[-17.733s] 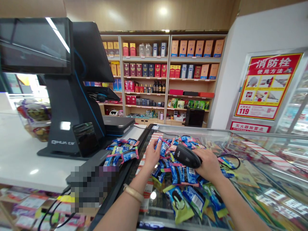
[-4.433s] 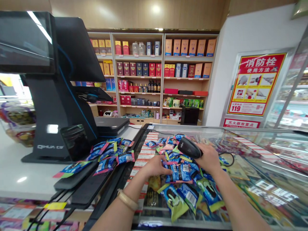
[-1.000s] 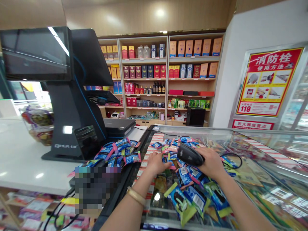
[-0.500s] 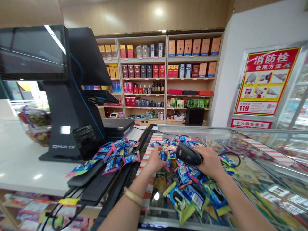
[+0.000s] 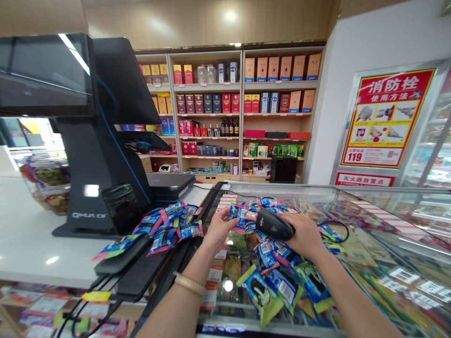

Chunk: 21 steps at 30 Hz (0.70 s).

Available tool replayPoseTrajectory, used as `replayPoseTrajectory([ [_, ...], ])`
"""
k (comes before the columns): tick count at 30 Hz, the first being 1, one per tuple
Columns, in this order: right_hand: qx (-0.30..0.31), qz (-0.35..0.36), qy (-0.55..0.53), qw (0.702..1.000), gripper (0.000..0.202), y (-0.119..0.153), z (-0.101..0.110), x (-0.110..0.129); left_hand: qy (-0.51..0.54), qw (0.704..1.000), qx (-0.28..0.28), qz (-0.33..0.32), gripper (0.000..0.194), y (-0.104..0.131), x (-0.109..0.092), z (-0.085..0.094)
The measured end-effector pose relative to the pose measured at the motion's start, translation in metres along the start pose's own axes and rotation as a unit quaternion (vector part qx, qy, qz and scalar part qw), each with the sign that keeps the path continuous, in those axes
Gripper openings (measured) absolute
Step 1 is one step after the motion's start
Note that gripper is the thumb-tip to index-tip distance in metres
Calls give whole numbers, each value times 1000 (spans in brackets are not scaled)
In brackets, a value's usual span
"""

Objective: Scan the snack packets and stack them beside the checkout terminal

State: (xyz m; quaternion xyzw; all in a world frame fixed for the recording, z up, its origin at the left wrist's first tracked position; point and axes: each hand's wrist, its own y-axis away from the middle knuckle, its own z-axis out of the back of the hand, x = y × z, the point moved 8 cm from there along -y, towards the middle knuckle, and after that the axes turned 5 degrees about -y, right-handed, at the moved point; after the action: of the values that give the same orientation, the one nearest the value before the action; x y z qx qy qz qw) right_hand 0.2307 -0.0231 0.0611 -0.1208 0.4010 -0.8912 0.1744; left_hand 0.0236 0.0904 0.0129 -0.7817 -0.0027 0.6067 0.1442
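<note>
Many small blue and pink snack packets [image 5: 266,254] lie on the glass counter in front of me. My left hand [image 5: 221,227], with a bracelet on its wrist, is closed on a blue packet [image 5: 238,212] at the left edge of this heap. Across the heap, my right hand [image 5: 306,234] grips a black handheld scanner [image 5: 274,225], whose head points left toward that packet. Larger green-edged blue packets [image 5: 261,293] lie nearer to me. Another pile of the small packets [image 5: 170,224] rests to the left, beside the register stand.
A black register with screens [image 5: 102,141] stands on the white counter [image 5: 28,249] at left, a clear jar [image 5: 49,180] behind it. Black devices [image 5: 136,277] with cables lie at the counter's edge. Shelves [image 5: 242,112] of boxes and bottles line the back, and a red poster [image 5: 387,119] hangs at right.
My left hand has closed on a blue packet and shifted slightly left, lifting the packet a little. My right hand still holds the scanner in nearly the same place.
</note>
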Motion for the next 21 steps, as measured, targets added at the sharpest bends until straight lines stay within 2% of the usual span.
replayPoseTrajectory([
  [14,22,-8,11,1000,27,1,-6,-4,-35,999,4,-13,33,2,-5,-2],
  [19,16,-4,14,1000,28,2,-6,-5,1,999,40,29,32,2,5,-9],
  [21,12,0,14,1000,28,3,-5,-6,40,998,8,55,36,1,6,-3],
])
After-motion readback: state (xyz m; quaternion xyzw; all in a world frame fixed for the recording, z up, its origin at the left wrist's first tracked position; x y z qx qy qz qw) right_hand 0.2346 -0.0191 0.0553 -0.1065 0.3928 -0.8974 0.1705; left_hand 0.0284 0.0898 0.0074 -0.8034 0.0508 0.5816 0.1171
